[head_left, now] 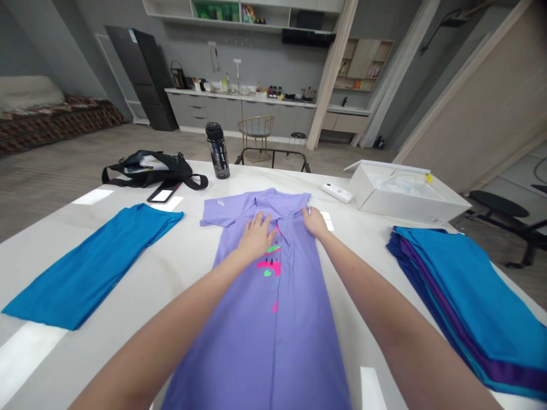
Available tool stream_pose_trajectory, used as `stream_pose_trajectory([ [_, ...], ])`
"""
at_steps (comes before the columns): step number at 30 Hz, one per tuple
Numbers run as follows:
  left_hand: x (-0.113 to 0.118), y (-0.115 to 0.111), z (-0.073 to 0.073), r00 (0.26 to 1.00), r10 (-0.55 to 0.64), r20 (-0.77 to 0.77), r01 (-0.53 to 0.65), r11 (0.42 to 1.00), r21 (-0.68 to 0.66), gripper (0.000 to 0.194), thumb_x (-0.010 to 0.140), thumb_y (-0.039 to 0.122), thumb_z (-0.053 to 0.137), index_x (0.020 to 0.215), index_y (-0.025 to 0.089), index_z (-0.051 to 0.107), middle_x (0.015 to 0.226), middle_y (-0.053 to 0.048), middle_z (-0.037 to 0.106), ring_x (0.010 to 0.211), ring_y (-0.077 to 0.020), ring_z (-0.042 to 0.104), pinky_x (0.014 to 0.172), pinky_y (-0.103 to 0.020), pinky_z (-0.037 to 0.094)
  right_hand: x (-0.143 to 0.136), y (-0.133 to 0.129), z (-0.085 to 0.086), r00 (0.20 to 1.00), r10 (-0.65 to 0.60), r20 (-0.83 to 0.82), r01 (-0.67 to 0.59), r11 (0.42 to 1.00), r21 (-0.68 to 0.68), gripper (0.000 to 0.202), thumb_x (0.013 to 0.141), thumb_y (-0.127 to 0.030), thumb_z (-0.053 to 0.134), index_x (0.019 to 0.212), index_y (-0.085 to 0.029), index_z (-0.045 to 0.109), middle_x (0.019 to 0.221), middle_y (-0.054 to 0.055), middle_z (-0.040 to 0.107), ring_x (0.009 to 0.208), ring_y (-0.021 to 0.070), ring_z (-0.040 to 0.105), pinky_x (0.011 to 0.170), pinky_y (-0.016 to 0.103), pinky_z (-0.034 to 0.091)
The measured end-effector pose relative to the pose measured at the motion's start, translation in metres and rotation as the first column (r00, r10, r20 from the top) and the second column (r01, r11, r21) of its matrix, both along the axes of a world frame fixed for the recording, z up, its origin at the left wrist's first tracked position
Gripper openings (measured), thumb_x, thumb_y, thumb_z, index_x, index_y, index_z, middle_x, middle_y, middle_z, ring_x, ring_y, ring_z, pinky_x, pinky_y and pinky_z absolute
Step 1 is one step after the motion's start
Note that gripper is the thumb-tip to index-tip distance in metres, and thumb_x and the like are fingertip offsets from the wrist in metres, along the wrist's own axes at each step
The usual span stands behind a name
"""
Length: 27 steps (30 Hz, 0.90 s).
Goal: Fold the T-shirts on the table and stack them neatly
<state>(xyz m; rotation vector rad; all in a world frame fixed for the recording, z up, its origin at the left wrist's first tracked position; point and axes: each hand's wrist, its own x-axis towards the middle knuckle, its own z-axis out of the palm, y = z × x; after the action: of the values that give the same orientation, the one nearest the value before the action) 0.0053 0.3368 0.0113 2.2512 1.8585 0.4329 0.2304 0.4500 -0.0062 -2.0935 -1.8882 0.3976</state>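
A lavender T-shirt [303,319] with a pink and green print lies lengthwise on the table in front of me, its collar at the far end. Its left sleeve lies spread out, while the right side looks folded inward over part of the print. My left hand [257,236] rests flat on the upper chest, fingers spread. At the shirt's right shoulder edge, my right hand [314,222] has its fingers closed on the fabric. A folded blue garment [98,256] lies to the left. On the right sits a stack of folded blue and purple garments [474,290].
Along the far side of the white table [179,262] are a black bag [158,168], a phone [164,192], a dark bottle [219,154], a white remote-like object [337,192] and an open white box [405,196]. A chair [273,152] stands behind the table.
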Motion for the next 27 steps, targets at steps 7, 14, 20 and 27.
stream_pose_trajectory([
  [7, -0.013, 0.136, -0.007, 0.993, 0.102, 0.059, -0.106, 0.992, 0.069, 0.057, 0.105, 0.037, 0.033, 0.156, 0.011, 0.037, 0.165, -0.020, 0.032, 0.154, -0.0303, 0.029, 0.123, -0.048, 0.028, 0.015, 0.086, 0.001, 0.971, -0.236, -0.039, 0.237, 0.971, 0.023, 0.060, 0.101, -0.058, 0.035, 0.123, -0.015, 0.071, 0.135, 0.023, 0.063, 0.130, 0.0400, 0.054, 0.105, 0.060, 0.040],
  [14, -0.078, 0.204, -0.037, 0.955, 0.027, 0.295, 0.002, 0.995, -0.099, 0.060, 0.104, 0.045, 0.027, 0.156, 0.018, 0.043, 0.160, -0.005, 0.043, 0.149, -0.0193, 0.039, 0.124, -0.032, 0.027, 0.024, 0.138, -0.022, 0.962, -0.266, -0.067, 0.265, 0.964, -0.032, 0.035, 0.090, -0.053, 0.059, 0.098, -0.023, 0.074, 0.112, 0.015, 0.073, 0.113, 0.0363, 0.065, 0.099, 0.056, 0.045],
  [20, -0.112, 0.195, -0.048, 0.997, 0.016, 0.071, -0.008, 0.995, -0.104, 0.062, 0.105, 0.048, 0.021, 0.159, 0.022, 0.036, 0.166, -0.003, 0.033, 0.155, -0.0211, 0.027, 0.127, -0.042, 0.019, 0.019, 0.144, -0.025, 0.980, -0.199, -0.012, 0.199, 0.970, 0.140, 0.028, 0.097, -0.042, 0.051, 0.113, -0.025, 0.067, 0.111, 0.013, 0.074, 0.113, 0.0342, 0.063, 0.098, 0.055, 0.042],
  [27, -0.103, 0.193, -0.041, 0.990, 0.095, -0.107, -0.095, 0.995, 0.010, 0.060, 0.106, 0.044, 0.022, 0.158, 0.018, 0.036, 0.168, -0.012, 0.027, 0.156, -0.0300, 0.024, 0.125, -0.060, 0.017, 0.021, 0.141, -0.024, 0.990, -0.107, 0.091, 0.083, 0.967, 0.243, 0.037, 0.102, -0.044, 0.042, 0.121, -0.019, 0.062, 0.120, 0.017, 0.069, 0.113, 0.0343, 0.060, 0.097, 0.052, 0.042],
])
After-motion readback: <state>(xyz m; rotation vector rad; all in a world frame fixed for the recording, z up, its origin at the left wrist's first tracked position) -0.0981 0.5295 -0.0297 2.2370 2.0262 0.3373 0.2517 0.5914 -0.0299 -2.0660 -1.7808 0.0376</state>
